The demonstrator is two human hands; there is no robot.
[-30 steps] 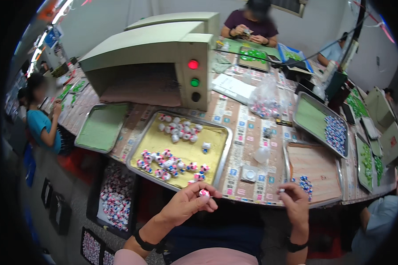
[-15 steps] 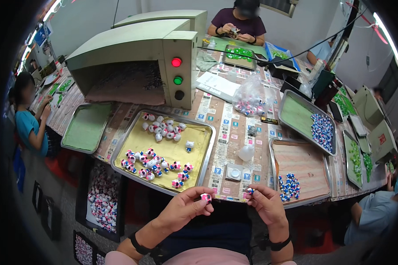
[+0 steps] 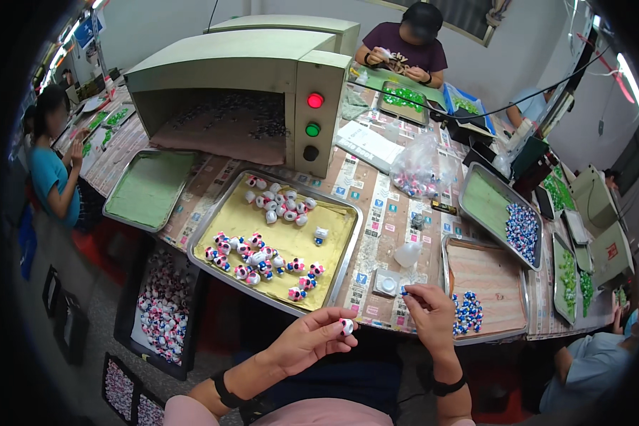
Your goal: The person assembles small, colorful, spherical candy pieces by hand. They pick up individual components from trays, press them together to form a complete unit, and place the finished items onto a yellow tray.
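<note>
Just in front of the near table edge, my left hand [image 3: 307, 342] pinches a small white toy head [image 3: 346, 326] with pink and dark marks between thumb and fingers. My right hand [image 3: 433, 316] is closed on a small blue toy body [image 3: 404, 290], mostly covered by the fingertips. That piece is beside a small square dish [image 3: 385, 283] with a round white centre; I cannot tell whether they touch. Behind the dish stands a translucent white bottle [image 3: 407, 253]. Left of it, a yellow-lined tray [image 3: 339, 231] bears white toy heads and several assembled figurines.
A pink-lined tray [image 3: 486, 266] with blue-and-white bodies lies at right, under a tilted green-lined tray [image 3: 484, 190]. A beige machine [image 3: 220, 74] with lit buttons stands behind the yellow tray. Black crates [image 3: 138, 312] of toy parts sit low at left. A co-worker [image 3: 408, 50] sits across.
My right hand has moved forward and slightly right, bringing the blue body beside the square dish. My left hand has shifted slightly right and turned the toy head. The whole view has shifted a little.
</note>
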